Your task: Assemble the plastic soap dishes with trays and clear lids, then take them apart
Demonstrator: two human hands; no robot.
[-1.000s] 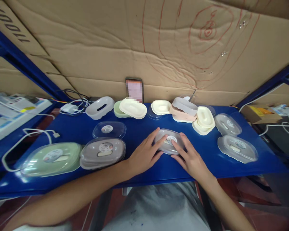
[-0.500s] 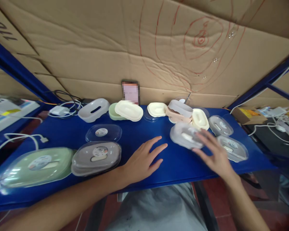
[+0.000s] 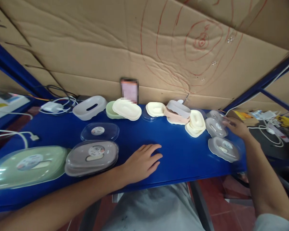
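Note:
At the far right of the blue table, my right hand [image 3: 237,126] has its fingers on the right end of a grey lidded soap dish [image 3: 214,114], the rearmost of three there. Closer to me are a second grey soap dish [image 3: 216,127] and a third grey soap dish [image 3: 223,149], both with clear lids and round labels. My left hand [image 3: 142,163] lies palm down near the front edge, fingers stretched and nothing in them. Left of it sit a larger lidded grey dish [image 3: 92,157], a lidded green dish [image 3: 31,165] and a loose clear lid [image 3: 100,131].
Along the back stand a grey tray [image 3: 90,108], a cream tray [image 3: 127,109], a pale green tray [image 3: 111,110], another cream dish [image 3: 155,109] and a stacked grey shell [image 3: 179,109]. A phone [image 3: 129,89] leans on the cardboard wall [image 3: 86,48]. White cables [image 3: 54,106] lie at left.
My right hand has carried the grey soap dish from the middle right to the back right, behind the other two. My left hand has stayed nearly still, its fingers slightly lower and closer together.

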